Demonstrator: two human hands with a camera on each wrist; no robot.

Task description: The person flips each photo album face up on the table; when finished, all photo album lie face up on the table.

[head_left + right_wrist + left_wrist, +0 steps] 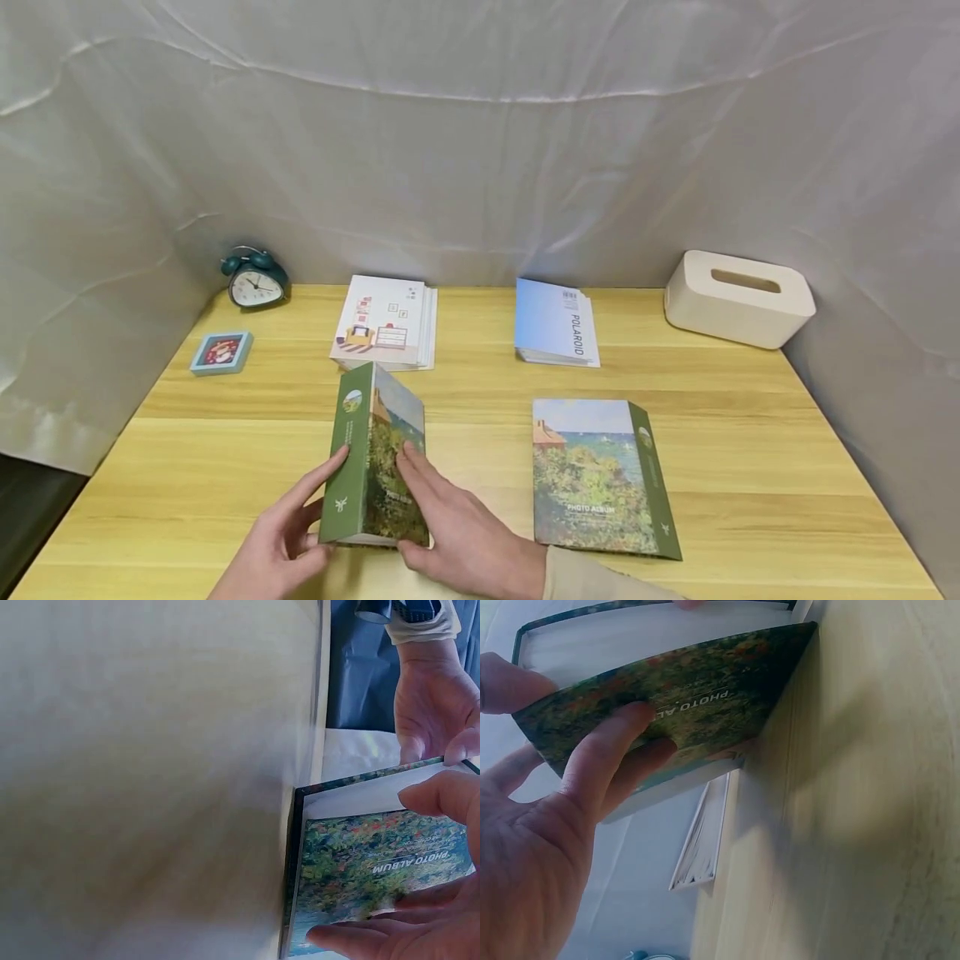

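A green-spined photo album (347,467) stands tilted on the wooden table, its painted landscape cover turned to the right. My left hand (277,533) grips its spine side, the index finger along the green spine. In the left wrist view, that hand's thumb is at the album's edge and its fingers (604,754) lie on a painted cover. My right hand (472,525) presses straight fingers against the other cover, thumb by the lower edge. The right wrist view shows white inside the near end of the album (382,847). A second matching album (588,475) lies flat to the right.
Behind stand a white illustrated album (386,321) and a blue Polaroid album (551,321). A green alarm clock (257,279) and a small blue-framed picture (222,353) are at the left. At the back right sits a cream tissue box (738,300). Grey fabric (480,167) encloses the table.
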